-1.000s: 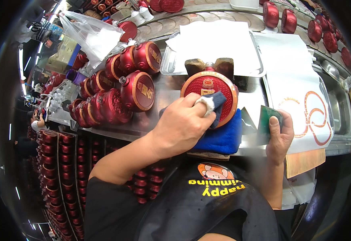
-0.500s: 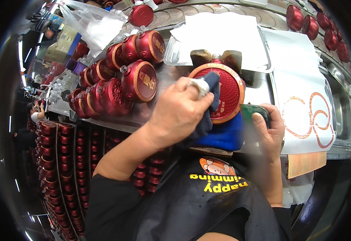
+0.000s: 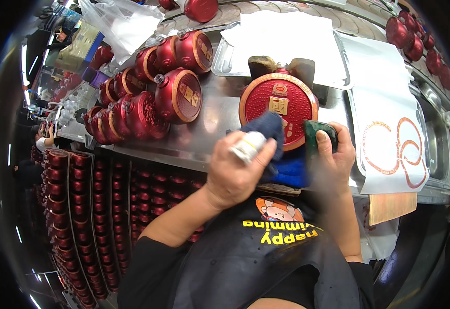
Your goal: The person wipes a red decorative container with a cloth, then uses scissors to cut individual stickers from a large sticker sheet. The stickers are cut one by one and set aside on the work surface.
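Observation:
A round, flat red bottle (image 3: pixel 253 100) with an orange-gold band and gold raised characters lies face up on the bench, its glass neck between the two dark blocks of a holder (image 3: pixel 301 70). My left hand (image 3: pixel 235 165) is closed on a dark blue cloth (image 3: pixel 265 125), which covers the lower left of the bottle's face. A white piece with a yellow line (image 3: pixel 248 147) shows at those fingers; I cannot tell whether it is a wrap or a tube. My right hand (image 3: pixel 338 154) grips a green scraper (image 3: pixel 312 139) at the bottle's lower right edge. Bright blue cloth (image 3: pixel 291 172) lies below the bottle.
Several finished-looking red bottles (image 3: pixel 178 98) stand in rows at the left. Behind is a metal tray (image 3: pixel 222 64) with white paper (image 3: pixel 287 38). Ring-shaped orange decals (image 3: pixel 409 154) lie on a white sheet at the right, near a metal sink (image 3: pixel 439 149). Racks of red bottles (image 3: pixel 86 206) fill the lower left.
My left hand and the cloth have moved down and slightly left across the bottle, baring its gold characters. My right hand with the scraper has shifted slightly left and up.

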Demonstrator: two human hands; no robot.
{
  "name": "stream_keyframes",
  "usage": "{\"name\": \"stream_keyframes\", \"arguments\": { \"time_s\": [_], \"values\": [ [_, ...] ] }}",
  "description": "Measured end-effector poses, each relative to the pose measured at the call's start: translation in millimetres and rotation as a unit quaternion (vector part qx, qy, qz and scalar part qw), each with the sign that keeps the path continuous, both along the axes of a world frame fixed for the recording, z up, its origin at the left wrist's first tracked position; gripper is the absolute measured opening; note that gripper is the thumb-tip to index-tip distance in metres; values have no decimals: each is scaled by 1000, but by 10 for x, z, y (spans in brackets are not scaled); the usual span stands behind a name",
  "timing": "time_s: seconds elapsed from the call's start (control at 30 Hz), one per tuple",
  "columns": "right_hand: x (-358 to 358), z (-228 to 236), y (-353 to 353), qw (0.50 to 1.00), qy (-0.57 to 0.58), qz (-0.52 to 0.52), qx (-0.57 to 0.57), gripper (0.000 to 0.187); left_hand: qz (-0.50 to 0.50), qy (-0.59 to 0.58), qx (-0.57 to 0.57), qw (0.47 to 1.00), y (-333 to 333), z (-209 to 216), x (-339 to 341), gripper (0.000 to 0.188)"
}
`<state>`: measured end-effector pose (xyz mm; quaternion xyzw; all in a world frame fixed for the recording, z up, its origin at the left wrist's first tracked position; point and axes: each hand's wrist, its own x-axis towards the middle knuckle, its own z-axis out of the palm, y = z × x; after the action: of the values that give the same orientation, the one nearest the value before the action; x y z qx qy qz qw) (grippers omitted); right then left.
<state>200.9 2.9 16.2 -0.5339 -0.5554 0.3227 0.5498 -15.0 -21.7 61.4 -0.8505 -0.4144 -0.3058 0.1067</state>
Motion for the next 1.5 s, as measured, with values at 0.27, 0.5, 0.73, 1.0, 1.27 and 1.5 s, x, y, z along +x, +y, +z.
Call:
{"name": "stream_keyframes", "arguments": {
  "time_s": [0.27, 0.5, 0.73, 1.0, 1.27, 1.5],
  "values": [
    [26, -42, -32, 999, -27, 9, -16, 24, 40, -116, -36, 992, -127, -183, -63, 37],
    [108, -56, -104, 999, -44, 17, -16, 27, 61, -268, -161, 948, 196, -38, -227, 25],
    [56, -32, -154, 999, -24, 40, -29, 29, -30, -69, -111, 991, 1016, 389, -49, 16],
    [171, -89, -238, 996, -60, 52, -27, 20, -252, 91, -112, 957, 923, 441, 508, 19],
    [498, 100, -355, 997, -14, 61, -35, 16, -75, -20, -89, 993, 211, 232, -334, 22],
    [568, -30, 32, 996, -60, -15, -64, 22, 69, -254, -296, 918, 647, 3, -325, 31]
  ]
}}
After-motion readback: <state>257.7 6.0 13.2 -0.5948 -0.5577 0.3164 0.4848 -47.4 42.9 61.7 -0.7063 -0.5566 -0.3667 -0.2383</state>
